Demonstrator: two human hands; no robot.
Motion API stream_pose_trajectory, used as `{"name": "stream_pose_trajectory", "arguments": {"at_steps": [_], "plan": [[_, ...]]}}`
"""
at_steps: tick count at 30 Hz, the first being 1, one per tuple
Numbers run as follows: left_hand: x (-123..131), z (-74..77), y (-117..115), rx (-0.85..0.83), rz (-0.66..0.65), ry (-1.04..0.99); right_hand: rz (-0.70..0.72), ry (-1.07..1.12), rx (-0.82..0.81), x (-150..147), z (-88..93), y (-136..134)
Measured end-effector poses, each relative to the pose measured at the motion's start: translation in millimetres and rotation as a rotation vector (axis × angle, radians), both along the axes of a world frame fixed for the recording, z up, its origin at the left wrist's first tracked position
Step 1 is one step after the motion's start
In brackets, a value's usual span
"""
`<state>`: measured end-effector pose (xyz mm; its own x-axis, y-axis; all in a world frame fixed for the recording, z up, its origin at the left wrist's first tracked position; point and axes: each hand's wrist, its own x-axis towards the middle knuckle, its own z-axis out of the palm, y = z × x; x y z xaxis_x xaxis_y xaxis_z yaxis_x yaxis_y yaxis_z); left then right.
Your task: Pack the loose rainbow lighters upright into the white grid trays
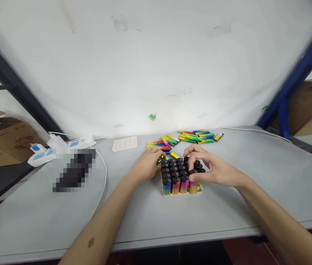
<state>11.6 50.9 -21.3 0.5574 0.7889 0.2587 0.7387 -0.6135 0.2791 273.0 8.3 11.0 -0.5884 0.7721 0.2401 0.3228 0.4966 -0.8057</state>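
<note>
Upright lighters with black tops stand in rows in a white tray [164,194]; the front ones are blue, red, pink and yellow. My right hand [209,167] is over the tray's right side, its thumb and a finger closed on the black top of the yellow lighter [193,187] at the front. Just left of the tray's back corner, my left hand [150,162] has its fingers curled round a lighter with some green and yellow showing; the hand hides most of it. Loose coloured lighters [190,138] lie in a pile behind both hands.
Another white tray [125,143] with a grid pattern lies at the back left. A power strip [44,156] with a white cable [105,176] and a pixelated dark object [75,171] are on the left. Cardboard boxes [9,141] flank the grey table [227,217] beyond the frame posts.
</note>
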Motion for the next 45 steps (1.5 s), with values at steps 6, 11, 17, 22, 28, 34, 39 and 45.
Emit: {"name": "stream_pose_trajectory", "arguments": {"at_steps": [6,11,17,22,28,34,39,45], "plan": [[-1.0,-1.2,0.7,0.001,-0.009,-0.007,0.015,0.007,-0.012,-0.1,-0.8,1.1],[-4.3,0.6,-0.2,-0.027,-0.036,-0.039,0.052,0.012,-0.034,-0.1,0.5,1.1],[-6.3,-0.8,-0.3,-0.023,-0.036,-0.044,0.080,0.021,-0.094,-0.1,3.2,-1.1],[-5.9,-1.0,-0.5,0.013,-0.018,-0.031,0.096,0.063,-0.113,-0.4,2.7,-1.6],[-5.3,1.0,-0.8,0.020,0.015,0.016,0.094,0.115,-0.076,-3.8,1.7,-2.3],[-6.3,-1.5,1.6,0.029,0.009,0.022,0.088,0.139,-0.073,-6.4,-2.3,-2.4],[-7.0,2.0,0.3,0.011,0.011,0.048,0.036,0.092,-0.003,-5.6,-0.3,-3.2],[-7.6,10.8,-4.5,-0.036,-0.028,0.103,0.043,0.050,-0.046,-2.9,2.9,-4.1]]}}
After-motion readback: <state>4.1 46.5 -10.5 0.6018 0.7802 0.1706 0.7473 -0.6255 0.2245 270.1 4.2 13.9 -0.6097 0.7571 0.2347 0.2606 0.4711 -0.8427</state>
